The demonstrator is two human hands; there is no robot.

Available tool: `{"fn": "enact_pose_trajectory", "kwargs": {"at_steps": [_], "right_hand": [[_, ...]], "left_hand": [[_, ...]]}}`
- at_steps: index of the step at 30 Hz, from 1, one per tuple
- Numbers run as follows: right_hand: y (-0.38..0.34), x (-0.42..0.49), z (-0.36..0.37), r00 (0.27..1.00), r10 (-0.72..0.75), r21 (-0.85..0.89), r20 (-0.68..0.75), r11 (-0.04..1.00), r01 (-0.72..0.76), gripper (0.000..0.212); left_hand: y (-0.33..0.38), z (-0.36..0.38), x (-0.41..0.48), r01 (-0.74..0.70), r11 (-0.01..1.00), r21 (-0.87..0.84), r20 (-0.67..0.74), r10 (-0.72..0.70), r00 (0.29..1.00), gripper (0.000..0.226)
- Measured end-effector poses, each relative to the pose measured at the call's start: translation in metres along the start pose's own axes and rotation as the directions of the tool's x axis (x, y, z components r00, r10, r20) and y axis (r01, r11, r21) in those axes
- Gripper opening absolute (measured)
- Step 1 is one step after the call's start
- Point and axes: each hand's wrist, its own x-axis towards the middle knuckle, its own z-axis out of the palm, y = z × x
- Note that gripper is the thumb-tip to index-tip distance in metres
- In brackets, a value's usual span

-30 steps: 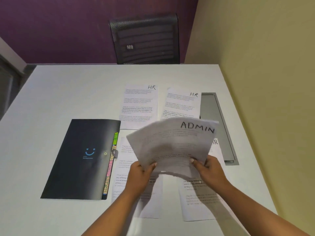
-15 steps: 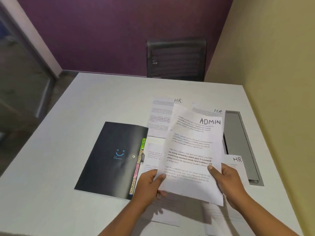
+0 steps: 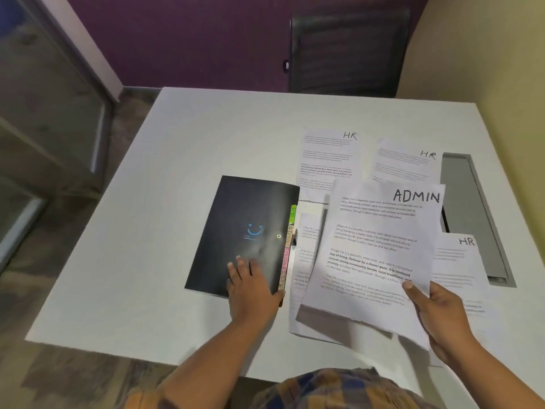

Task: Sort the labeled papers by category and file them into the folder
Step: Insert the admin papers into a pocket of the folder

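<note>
A stack of white sheets with ADMIN handwritten on the top one (image 3: 374, 249) is lifted off the table, held at its lower right corner by my right hand (image 3: 439, 317). The black folder (image 3: 244, 228), closed, with a blue smiley and coloured tabs along its right edge, lies left of the papers. My left hand (image 3: 250, 287) rests flat on the folder's lower right corner, thumb at the tabbed edge. Three sheets marked HR lie on the table: one at the back (image 3: 327, 160), one behind the stack (image 3: 404, 163), one at the right (image 3: 460, 261). More sheets (image 3: 303, 261) lie under the stack.
The white table (image 3: 165, 219) ends at a yellow wall on the right. A grey cable tray (image 3: 469, 208) is let into the tabletop by that wall. A black mesh chair (image 3: 348, 51) stands behind the table. A glass partition is at the left.
My left hand has let go of the ADMIN stack and moved left onto the folder's lower right corner. The right hand alone now holds the stack. The view has shifted left.
</note>
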Motion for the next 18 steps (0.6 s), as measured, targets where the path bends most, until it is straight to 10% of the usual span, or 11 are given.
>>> {"fn": "enact_pose_trajectory", "kwargs": {"at_steps": [3, 18], "right_hand": [[0.004, -0.006, 0.003, 1.000, 0.009, -0.002, -0.015, 1.000, -0.009, 0.013], [-0.015, 0.001, 0.003, 1.000, -0.009, -0.006, 0.026, 1.000, 0.009, 0.013]], "left_hand": [[-0.005, 0.007, 0.004, 0.052, 0.995, 0.079, 0.087, -0.059, 0.994, 0.114], [0.026, -0.061, -0.001, -0.237, 0.923, 0.303, 0.257, 0.160, 0.953, 0.060]]}}
